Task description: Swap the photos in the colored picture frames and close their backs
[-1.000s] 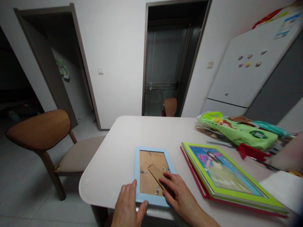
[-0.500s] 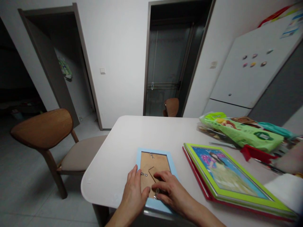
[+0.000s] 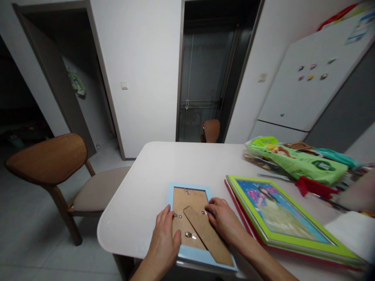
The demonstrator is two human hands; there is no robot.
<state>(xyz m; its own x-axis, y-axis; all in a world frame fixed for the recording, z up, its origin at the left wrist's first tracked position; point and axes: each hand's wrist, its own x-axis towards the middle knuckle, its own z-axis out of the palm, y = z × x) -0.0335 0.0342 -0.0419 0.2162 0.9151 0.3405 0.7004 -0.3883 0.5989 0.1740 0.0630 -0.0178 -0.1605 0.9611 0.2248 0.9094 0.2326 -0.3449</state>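
Observation:
A light-blue photo frame lies face down at the near edge of the table, its brown backing board and slanted stand leg showing. Small metal clips sit around the board, one at the top and one near the bottom. My left hand rests along the frame's left side, fingers stretched out and thumb apart over the lower left. At the right side, the bent fingers of my right hand are closed on the right metal clip, which they partly cover.
To the right, a green picture frame lies on a red one. Behind them are a green plastic package and a red object on the white table. A wooden chair stands to the left.
My right hand has moved up and right from the bottom clip to the right clip, uncovering the stand leg and the bottom clip. My left hand stays at the frame's left side.

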